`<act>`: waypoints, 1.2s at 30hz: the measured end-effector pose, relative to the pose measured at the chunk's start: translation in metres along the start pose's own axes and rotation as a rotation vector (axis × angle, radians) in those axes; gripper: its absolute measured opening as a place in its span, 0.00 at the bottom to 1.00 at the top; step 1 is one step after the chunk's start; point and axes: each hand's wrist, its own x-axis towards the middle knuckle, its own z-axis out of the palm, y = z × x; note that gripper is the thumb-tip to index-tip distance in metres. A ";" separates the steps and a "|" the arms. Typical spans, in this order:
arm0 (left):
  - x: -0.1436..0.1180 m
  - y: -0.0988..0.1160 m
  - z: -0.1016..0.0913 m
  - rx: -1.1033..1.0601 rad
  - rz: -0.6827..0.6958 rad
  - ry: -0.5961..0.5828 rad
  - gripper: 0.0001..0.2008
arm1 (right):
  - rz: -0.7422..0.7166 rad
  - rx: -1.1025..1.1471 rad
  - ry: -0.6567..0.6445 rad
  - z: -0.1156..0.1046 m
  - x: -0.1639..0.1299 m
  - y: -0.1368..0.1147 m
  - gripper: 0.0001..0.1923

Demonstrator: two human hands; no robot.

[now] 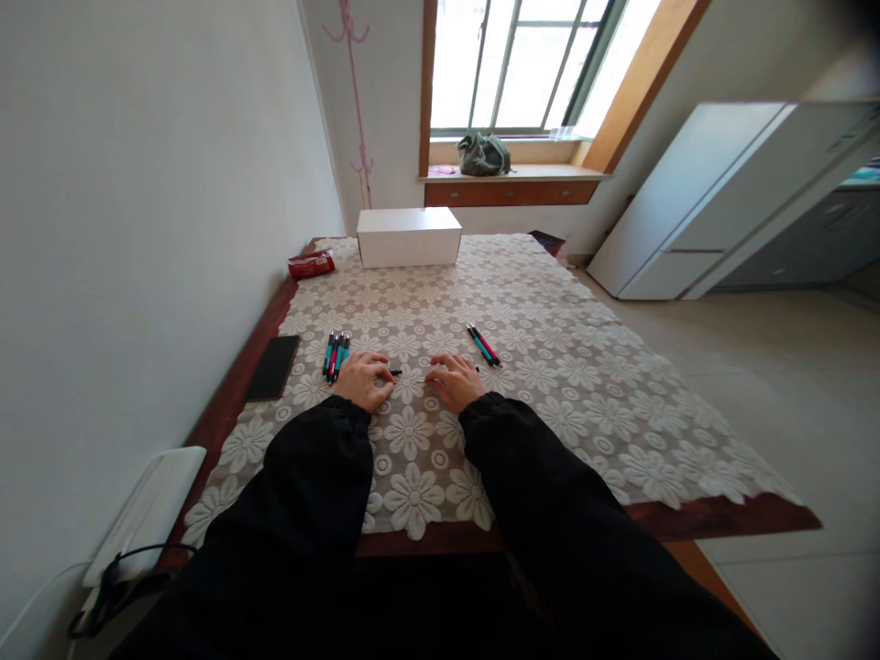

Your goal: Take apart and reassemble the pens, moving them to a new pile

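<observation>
My left hand (364, 378) rests on the lace tablecloth (550, 367) with its fingers curled over a small dark pen piece (395, 372), whose black tip pokes out to the right. My right hand (454, 380) lies a short way to the right, fingers bent down onto the cloth. A tiny dark bit (477, 369) shows at its far side, and I cannot make out whether the hand grips it. A bundle of several teal and red pens (335, 355) lies just beyond my left hand. Another few pens (484, 346) lie beyond my right hand.
A black phone (273, 367) lies near the table's left edge, close to the wall. A white box (408, 236) and a red packet (312, 265) sit at the far end. A white device with a cable (141, 518) is at the near left. Open floor lies to the right.
</observation>
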 end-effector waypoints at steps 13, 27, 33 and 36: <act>0.000 -0.001 -0.001 0.008 -0.010 0.001 0.03 | 0.018 -0.007 -0.014 -0.001 0.000 0.000 0.07; 0.000 -0.002 0.002 -0.014 0.001 -0.011 0.04 | 0.029 -0.012 -0.032 -0.003 0.000 -0.003 0.07; 0.001 -0.001 0.000 -0.009 -0.007 -0.019 0.04 | 0.041 0.014 -0.015 -0.002 0.000 0.000 0.08; 0.001 0.001 -0.001 -0.009 -0.007 -0.021 0.04 | 0.063 0.021 -0.001 -0.002 0.000 0.000 0.07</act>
